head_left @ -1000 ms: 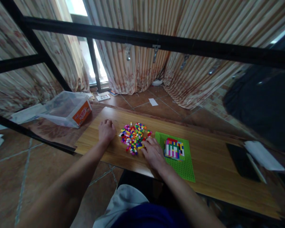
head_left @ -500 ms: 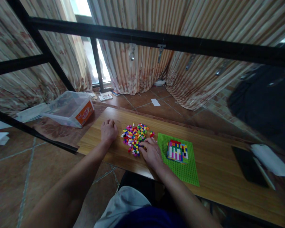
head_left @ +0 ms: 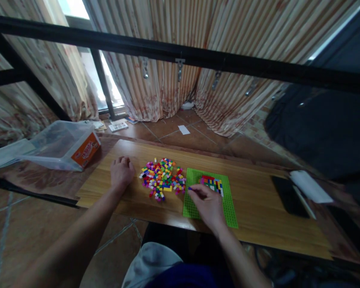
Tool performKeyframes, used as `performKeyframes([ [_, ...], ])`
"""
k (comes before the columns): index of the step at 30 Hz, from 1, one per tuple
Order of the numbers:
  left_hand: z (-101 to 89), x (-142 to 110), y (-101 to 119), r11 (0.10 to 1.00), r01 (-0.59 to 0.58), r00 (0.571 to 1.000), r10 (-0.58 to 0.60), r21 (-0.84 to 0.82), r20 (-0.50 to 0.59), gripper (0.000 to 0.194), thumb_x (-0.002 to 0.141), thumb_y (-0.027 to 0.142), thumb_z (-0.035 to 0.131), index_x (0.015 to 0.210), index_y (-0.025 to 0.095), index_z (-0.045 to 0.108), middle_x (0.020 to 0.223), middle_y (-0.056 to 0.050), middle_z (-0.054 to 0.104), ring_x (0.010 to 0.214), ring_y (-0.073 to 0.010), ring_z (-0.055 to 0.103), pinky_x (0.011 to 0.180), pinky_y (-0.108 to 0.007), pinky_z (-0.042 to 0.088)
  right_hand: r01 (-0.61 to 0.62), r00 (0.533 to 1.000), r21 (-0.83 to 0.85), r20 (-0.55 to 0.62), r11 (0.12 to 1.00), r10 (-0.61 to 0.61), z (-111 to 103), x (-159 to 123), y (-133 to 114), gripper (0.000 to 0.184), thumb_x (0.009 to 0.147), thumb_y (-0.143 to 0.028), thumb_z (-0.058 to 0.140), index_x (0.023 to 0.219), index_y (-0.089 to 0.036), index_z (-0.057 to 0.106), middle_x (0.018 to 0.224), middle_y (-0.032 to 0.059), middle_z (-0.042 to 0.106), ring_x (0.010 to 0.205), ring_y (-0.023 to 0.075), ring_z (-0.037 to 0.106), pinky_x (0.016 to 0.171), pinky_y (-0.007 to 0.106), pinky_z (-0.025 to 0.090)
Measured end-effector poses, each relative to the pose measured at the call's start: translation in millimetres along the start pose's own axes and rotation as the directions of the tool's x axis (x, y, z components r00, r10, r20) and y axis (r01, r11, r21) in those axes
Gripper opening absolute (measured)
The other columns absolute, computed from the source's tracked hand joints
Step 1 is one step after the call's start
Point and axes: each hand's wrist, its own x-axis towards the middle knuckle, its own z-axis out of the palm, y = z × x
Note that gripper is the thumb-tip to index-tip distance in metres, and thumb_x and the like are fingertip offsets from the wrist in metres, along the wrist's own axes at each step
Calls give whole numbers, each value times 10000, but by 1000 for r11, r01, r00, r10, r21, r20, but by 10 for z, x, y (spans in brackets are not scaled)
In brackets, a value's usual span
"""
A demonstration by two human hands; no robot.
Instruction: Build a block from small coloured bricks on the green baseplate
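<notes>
My right hand (head_left: pixel 208 203) is above the green baseplate (head_left: pixel 230 214), thumb and fingertips pinched on a small dark blue or purple building brick (head_left: pixel 190 188). Behind that hand, a layered block of coloured bricks (head_left: pixel 217 183) stands on the baseplate, partly covered by the fingers. To the left lies a loose pile of multicoloured building bricks (head_left: pixel 159 176) on the wooden table (head_left: pixel 258 212). My left hand (head_left: pixel 122 172) rests on the tabletop left of the pile, its fingers curled in and no brick showing in them.
A clear plastic box with an orange label (head_left: pixel 85 152) stands beyond the table's left end. A dark flat object (head_left: pixel 288 196) and a white item (head_left: pixel 310 187) lie toward the right. A black metal bar (head_left: pixel 228 60) crosses in front of the curtains (head_left: pixel 165 88).
My right hand has left the brick pile and moved right over the baseplate with a small brick between its fingertips. My left hand stays on the table. The view has shifted right.
</notes>
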Motion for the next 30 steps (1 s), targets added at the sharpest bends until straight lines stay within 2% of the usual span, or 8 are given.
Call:
performKeyframes([
  [2,1,1,-5,1000,-4,1000,4,5,-2,366,862,263,408,1076,123,671,1136,-170,658,1101,-319,569,1014,-438,422,-105,990,47,-86,993,109,-231,21,128,209,780,-403,694,846,-209,730,823,29,744,725,179,679,694,308,530],
  [4,2,4,-7,1000,-5,1000,5,8,2,372,860,262,407,1078,118,672,1138,-176,657,1105,-320,568,1022,-440,417,-144,976,108,-146,984,159,-450,79,265,258,724,-427,735,829,-192,721,789,35,741,700,183,680,676,316,540],
  [7,3,10,-9,1000,-2,1000,2,5,7,372,856,267,410,1074,123,675,1139,-179,655,1102,-327,567,1017,-451,417,-140,960,137,-223,981,169,-701,183,424,301,676,-446,759,794,-175,699,756,45,731,676,183,671,661,322,545],
  [10,-7,12,-3,1000,4,1000,-4,-8,3,367,853,274,419,1081,139,673,1154,-172,651,1110,-328,567,1014,-457,416,-124,973,47,-191,991,130,-808,250,478,287,730,-440,707,833,-172,695,775,56,730,687,188,672,670,330,545],
  [14,-26,14,11,1000,11,1000,-11,-10,17,368,846,270,423,1083,139,672,1159,-170,649,1119,-322,566,1020,-448,411,-28,997,-266,-77,963,8,-762,297,398,226,818,-372,589,876,-185,702,844,67,729,754,202,671,735,347,521],
  [19,-20,17,9,1000,17,1000,-17,3,14,372,848,277,418,1083,138,670,1145,-170,650,1105,-322,566,1010,-442,416,161,986,-613,132,774,-101,-663,405,214,219,898,-263,486,901,-198,695,929,74,716,837,206,648,797,333,469],
  [25,-27,8,15,1000,16,999,-16,1,36,360,861,282,414,1065,134,671,1146,-168,647,1115,-316,561,1024,-436,410,249,955,-764,296,596,-20,-601,529,56,227,918,-189,460,889,-193,686,915,76,710,846,209,642,754,291,425],
  [30,-41,-2,36,999,28,999,-27,-24,29,339,856,274,416,1044,144,667,1128,-162,648,1108,-315,559,1020,-447,407,261,934,-850,343,458,103,-523,587,-101,265,918,-149,430,903,-180,692,933,91,729,824,219,661,715,285,405],
])
